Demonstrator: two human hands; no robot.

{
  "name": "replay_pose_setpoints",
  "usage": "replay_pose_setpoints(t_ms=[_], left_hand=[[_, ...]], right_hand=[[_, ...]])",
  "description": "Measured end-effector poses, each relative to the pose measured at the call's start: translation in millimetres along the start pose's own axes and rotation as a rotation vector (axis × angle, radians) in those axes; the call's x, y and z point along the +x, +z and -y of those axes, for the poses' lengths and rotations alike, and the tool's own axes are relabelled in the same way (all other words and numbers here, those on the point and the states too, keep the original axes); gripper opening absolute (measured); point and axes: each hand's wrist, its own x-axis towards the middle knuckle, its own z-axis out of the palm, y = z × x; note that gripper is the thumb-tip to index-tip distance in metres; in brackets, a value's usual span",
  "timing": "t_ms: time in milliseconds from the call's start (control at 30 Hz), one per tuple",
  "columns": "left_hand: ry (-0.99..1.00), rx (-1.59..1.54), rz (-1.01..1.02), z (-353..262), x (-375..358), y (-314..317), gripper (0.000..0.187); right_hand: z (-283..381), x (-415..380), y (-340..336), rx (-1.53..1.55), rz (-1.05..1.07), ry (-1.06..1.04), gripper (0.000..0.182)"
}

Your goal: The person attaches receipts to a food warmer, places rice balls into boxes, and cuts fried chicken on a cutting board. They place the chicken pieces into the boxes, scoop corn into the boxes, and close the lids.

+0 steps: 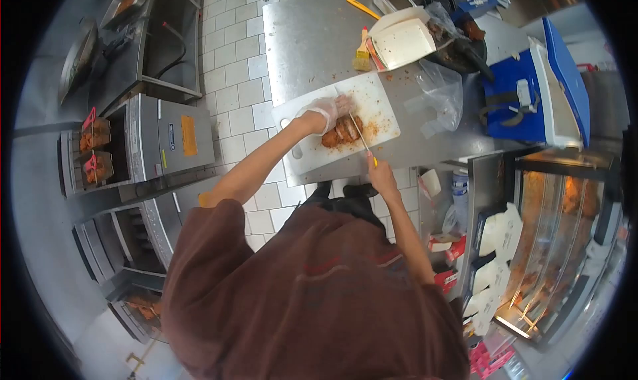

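Observation:
A browned piece of fried chicken, cut across into strips, lies on a white cutting board. In a clear plastic glove, my left hand bends over the far end of the chicken, fingers pressed down there. My right hand is bare and closed around the yellow handle of a knife. The knife's blade slants up and left along the chicken's right side, its tip near the gloved fingers. Crumbs and orange grease are scattered over the board right of the blade.
The board rests on a steel table. Behind it are a yellow-handled brush, an open paper box and a black pan. To the right lie a plastic bag and a blue cooler box; a lit display cabinet stands nearer.

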Motion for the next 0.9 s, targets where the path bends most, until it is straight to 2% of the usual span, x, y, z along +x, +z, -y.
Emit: replay_pose_setpoints(t_ms=[67,133,167,233,300,367,400,467,533,567,733,767,833,900], left_hand=[[0.03,0.026,0.005,-9,-2,-6,0.07],[-0.058,0.021,0.021,-20,-12,-28,0.069],[-0.061,0.039,0.01,-17,-18,-26,0.069],[-0.036,0.044,-0.14,-10,-24,-15,0.067],[-0.071,0.08,-0.167,-21,-46,-32,0.066],[-0.251,-0.027,-0.083,-34,-79,-48,0.069],[-0.252,-0.038,-0.074,-42,-94,-53,0.069],[-0.331,-0.048,0.081,-50,-114,-60,0.071],[-0.336,-0.057,0.027,-47,-113,-39,0.072],[-0.338,-0.063,-0.03,-44,-110,-32,0.074],[-0.281,-0.015,-0.028,-34,-101,-4,0.074],[-0.262,0.024,-0.064,-32,-98,-5,0.074],[-0.3,-0.086,-0.108,-30,-97,0,0.074],[-0.264,-0.001,-0.031,-27,-107,-9,0.073]], right_hand=[[-5,-7,4,-0.008,-0.022,0.04,0.072],[-5,4,-6,0.072,0.084,-0.017,0.072],[-1,0,-7,0.077,0.071,-0.033,0.072],[8,-12,-18,0.037,0.058,-0.085,0.071],[23,-29,-26,0.072,0.111,-0.079,0.07],[34,-37,-26,0.114,0.169,-0.054,0.069],[38,-38,-23,0.05,0.219,-0.087,0.067],[36,-38,-11,-0.014,0.272,-0.122,0.066],[25,-30,9,0.011,0.119,-0.233,0.07],[25,-29,12,0.004,0.122,-0.238,0.07],[-1,-14,50,-0.056,0.063,-0.132,0.07],[4,-16,49,-0.051,0.065,-0.134,0.07],[20,-23,35,-0.046,0.113,-0.129,0.069],[21,-24,27,-0.038,0.143,-0.155,0.068]])
